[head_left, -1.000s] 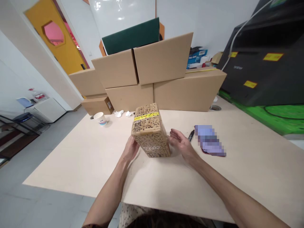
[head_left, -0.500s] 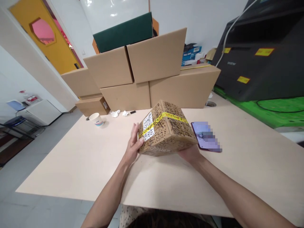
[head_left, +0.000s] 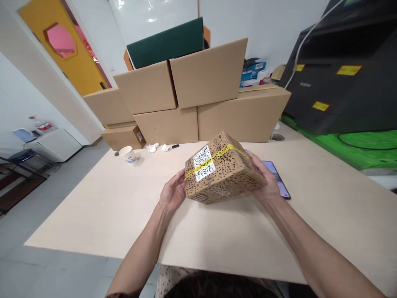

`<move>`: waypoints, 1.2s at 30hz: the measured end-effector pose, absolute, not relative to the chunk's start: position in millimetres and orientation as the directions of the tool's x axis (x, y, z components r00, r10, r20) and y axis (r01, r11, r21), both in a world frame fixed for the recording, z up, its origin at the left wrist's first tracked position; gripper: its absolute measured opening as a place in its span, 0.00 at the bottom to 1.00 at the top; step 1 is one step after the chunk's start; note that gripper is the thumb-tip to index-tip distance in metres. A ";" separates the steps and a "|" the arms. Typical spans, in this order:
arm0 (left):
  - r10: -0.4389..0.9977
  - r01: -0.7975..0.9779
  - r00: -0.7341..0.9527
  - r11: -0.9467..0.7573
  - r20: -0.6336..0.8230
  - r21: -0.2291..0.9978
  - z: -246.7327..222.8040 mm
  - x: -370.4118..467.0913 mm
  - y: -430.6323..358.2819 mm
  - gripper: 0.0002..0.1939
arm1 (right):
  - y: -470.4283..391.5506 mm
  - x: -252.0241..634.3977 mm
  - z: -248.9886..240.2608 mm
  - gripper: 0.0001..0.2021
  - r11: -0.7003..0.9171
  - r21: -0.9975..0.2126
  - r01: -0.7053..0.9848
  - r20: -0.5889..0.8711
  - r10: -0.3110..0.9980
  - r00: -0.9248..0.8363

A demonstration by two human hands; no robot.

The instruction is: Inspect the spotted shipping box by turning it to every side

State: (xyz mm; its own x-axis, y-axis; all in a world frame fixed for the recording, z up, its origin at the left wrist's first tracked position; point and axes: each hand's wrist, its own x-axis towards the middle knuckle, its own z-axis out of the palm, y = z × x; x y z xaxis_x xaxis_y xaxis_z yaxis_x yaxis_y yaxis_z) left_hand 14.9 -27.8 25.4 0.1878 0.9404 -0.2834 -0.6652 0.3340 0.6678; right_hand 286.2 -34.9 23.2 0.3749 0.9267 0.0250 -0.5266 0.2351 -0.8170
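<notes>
A speckled cardboard box (head_left: 226, 171) is held tilted above the table, between my two hands. Yellow tape runs over its top, and a white label with black print (head_left: 204, 163) faces up and to the left. My right hand (head_left: 266, 178) grips the right end, thumb and fingers wrapped round the edge. At the left end, the fingers of my left hand (head_left: 174, 191) press against the side, palm turned partly up; some fingertips are hidden behind the box. A phone (head_left: 281, 182) lies on the table, partly covered by my right hand.
Large cardboard boxes (head_left: 232, 120) are stacked along the table's back, topped by a dark green box (head_left: 166, 43). A paper cup (head_left: 127, 155), crumpled tissues (head_left: 152, 147) and a small black object (head_left: 175, 145) sit in front. A black printer (head_left: 344, 91) stands on a green surface (head_left: 369, 149) at right.
The box has turned and shifted slightly right, bringing its label more into view. My right hand has come up from beneath to the right end; my left thumb has left the label side.
</notes>
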 end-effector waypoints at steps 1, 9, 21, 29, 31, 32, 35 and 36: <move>0.952 -0.664 0.176 0.302 -0.249 0.684 25.0 13.9 -27.7 0.10 | -32.7 287.2 19.8 0.24 0.219 -0.832 -0.509 0.007 0.922 0.386; 0.996 -0.571 0.002 0.076 -0.091 0.817 19.9 2.6 -18.3 0.18 | -20.9 289.7 -6.9 0.20 0.059 -0.949 -0.311 -0.063 0.928 0.367; 0.970 -0.511 -0.134 -0.244 0.204 0.825 21.4 -2.9 -17.1 0.23 | -30.8 279.9 8.1 0.19 0.265 -0.779 -0.568 0.121 0.953 0.279; 0.989 -0.361 -0.107 -0.132 0.100 0.923 15.0 4.1 -16.3 0.18 | -29.9 277.0 2.5 0.15 0.227 -0.822 -0.522 0.096 0.959 0.267; 0.990 -0.376 -0.075 -0.137 0.118 0.916 16.9 5.9 -18.1 0.19 | -31.3 275.2 2.7 0.15 0.265 -0.828 -0.495 0.139 0.951 0.277; 0.987 -0.404 -0.078 -0.160 0.140 0.901 18.3 5.8 -18.7 0.20 | -32.1 274.9 3.3 0.14 0.287 -0.824 -0.489 0.160 0.945 0.285; 0.975 -0.492 -0.128 -0.221 0.181 0.842 23.0 2.7 -19.7 0.22 | -34.0 276.4 6.1 0.15 0.318 -0.796 -0.515 0.174 0.935 0.309; 0.974 -0.508 -0.147 -0.226 0.175 0.831 24.2 1.6 -19.8 0.23 | -34.5 277.1 7.0 0.15 0.311 -0.791 -0.527 0.161 0.936 0.312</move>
State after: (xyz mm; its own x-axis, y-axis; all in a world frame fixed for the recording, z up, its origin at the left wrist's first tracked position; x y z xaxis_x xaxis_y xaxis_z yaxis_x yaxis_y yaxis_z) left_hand 1.6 -19.8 24.2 -0.1470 0.9736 0.1747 -0.5078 -0.2259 0.8314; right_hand 277.1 -34.5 7.0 0.3118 0.9364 0.1608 -0.5271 0.3113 -0.7907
